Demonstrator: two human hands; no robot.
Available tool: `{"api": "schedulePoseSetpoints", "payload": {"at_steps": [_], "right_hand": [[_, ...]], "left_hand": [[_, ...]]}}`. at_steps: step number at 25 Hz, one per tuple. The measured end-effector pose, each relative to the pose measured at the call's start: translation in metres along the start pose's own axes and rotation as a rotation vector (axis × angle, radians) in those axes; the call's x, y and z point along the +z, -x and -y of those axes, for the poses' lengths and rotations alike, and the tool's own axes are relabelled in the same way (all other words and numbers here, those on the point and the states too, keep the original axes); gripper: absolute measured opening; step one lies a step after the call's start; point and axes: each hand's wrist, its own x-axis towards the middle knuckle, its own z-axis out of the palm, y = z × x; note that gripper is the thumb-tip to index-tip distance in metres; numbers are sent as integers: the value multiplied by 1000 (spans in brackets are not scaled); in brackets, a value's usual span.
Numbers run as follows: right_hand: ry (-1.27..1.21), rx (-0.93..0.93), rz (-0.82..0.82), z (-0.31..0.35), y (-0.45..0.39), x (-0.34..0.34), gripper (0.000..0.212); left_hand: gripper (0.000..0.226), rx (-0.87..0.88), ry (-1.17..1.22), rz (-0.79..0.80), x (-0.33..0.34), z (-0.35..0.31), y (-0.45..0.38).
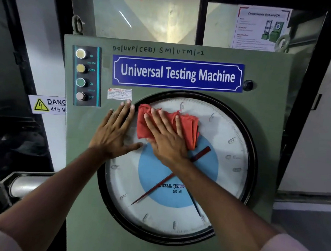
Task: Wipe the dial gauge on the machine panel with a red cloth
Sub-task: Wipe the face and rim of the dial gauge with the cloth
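Note:
A large round dial gauge (222, 170) with a black rim, white scale and blue centre fills the lower half of the green machine panel (88, 178). A folded red cloth (188, 125) lies pressed against the upper left of the dial glass. My right hand (165, 137) lies flat on the cloth, fingers spread, holding it to the glass. My left hand (114, 131) rests flat and spread on the panel and the dial's left rim, just beside the cloth, holding nothing. Red and dark pointers show under the glass.
A blue "Universal Testing Machine" plate (177, 73) sits above the dial. A strip of push buttons (86, 75) marked UP, DOWN, ON, OFF is at the upper left. A 415 V danger sign (48, 105) hangs left of the panel. A metal cylinder (25, 185) juts out lower left.

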Motion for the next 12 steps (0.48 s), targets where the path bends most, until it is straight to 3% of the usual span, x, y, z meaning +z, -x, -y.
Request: {"api": "schedulePoseSetpoints", "payload": {"at_steps": [2, 6, 9, 12], "right_hand": [[76, -75, -20, -38, 4, -5, 76], [125, 277, -15, -117, 41, -16, 69], [77, 420, 12, -116, 94, -8, 68], [62, 438, 31, -88, 108, 1, 68]], "left_hand": [[119, 3, -18, 0, 0, 1, 0], [115, -14, -39, -7, 2, -2, 0], [106, -35, -34, -13, 3, -4, 0], [97, -45, -10, -23, 5, -4, 0]]}}
